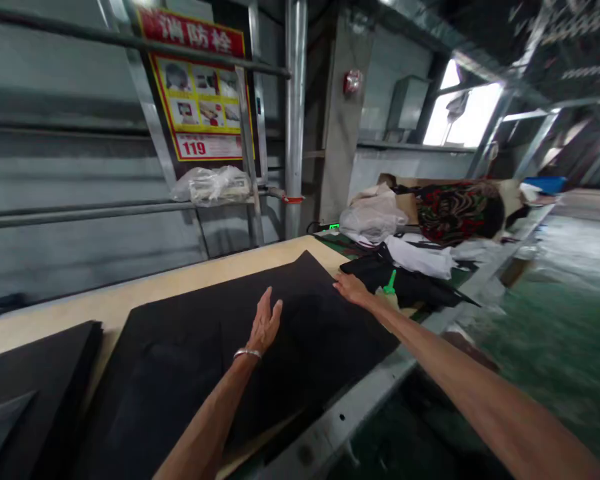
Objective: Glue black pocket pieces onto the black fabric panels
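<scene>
A large black fabric sheet [220,347] lies flat on a pale wooden table [145,290]. My left hand [265,323], with a silver bracelet at the wrist, hovers just above the middle of the sheet, fingers stretched out and together. My right hand [351,288] rests flat on the sheet's right edge, fingers extended. Neither hand holds anything.
A second stack of black sheets [25,380] sits at the left. A green-capped bottle [389,287] stands just behind my right wrist. Black and white cloth [420,260], plastic bags [373,217] and patterned fabric [455,210] pile up at the far right. The metal table edge [340,420] borders a green floor.
</scene>
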Motion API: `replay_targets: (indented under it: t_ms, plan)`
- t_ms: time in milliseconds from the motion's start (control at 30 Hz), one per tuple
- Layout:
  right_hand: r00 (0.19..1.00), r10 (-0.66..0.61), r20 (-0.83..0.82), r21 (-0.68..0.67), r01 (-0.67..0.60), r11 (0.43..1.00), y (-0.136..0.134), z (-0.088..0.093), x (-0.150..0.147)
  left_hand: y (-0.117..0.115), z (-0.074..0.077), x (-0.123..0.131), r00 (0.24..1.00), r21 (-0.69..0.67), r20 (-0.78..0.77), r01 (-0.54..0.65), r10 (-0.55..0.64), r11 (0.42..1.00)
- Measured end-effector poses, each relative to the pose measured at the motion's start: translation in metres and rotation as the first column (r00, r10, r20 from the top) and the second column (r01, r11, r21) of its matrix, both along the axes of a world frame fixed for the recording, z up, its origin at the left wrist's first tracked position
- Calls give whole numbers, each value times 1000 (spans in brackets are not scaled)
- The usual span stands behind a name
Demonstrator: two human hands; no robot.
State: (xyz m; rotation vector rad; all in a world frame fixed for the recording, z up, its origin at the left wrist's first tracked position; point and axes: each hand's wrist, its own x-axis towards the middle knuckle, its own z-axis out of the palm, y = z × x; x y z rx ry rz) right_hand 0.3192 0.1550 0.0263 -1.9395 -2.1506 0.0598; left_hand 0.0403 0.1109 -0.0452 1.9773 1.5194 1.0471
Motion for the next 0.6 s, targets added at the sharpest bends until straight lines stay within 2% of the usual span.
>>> replay_targets:
  t_ms: [100,167,233,333,433,533,600]
  plan:
    - [993,60,-104,43,-55,998,-1,19,6,-5,13,-38,999,91,14,-49,48,995]
    - [977,93,-190,51,-85,995,-6,28,13,-11,23,-79,995,140,-21,-96,100,985]
    - [949,112,-295,44,-103,994,-17,30,21,-20,33,-125,983,122,-60,-167,175,978]
    - [823,129,-553,24,-139,990,-43,26,29,-35,37,-186,959,41,-106,-259,262,965]
    - [687,142,-713,27,-175,984,-69,25,31,-49,25,-225,953,16,-169,-254,253,967]
    - [705,110,-701,-27,-180,983,-86,28,31,-56,1,-246,908,32,-283,-312,308,950]
    - [729,58,-683,-79,-153,985,-93,27,33,-57,-13,-256,844,52,-386,-382,371,923]
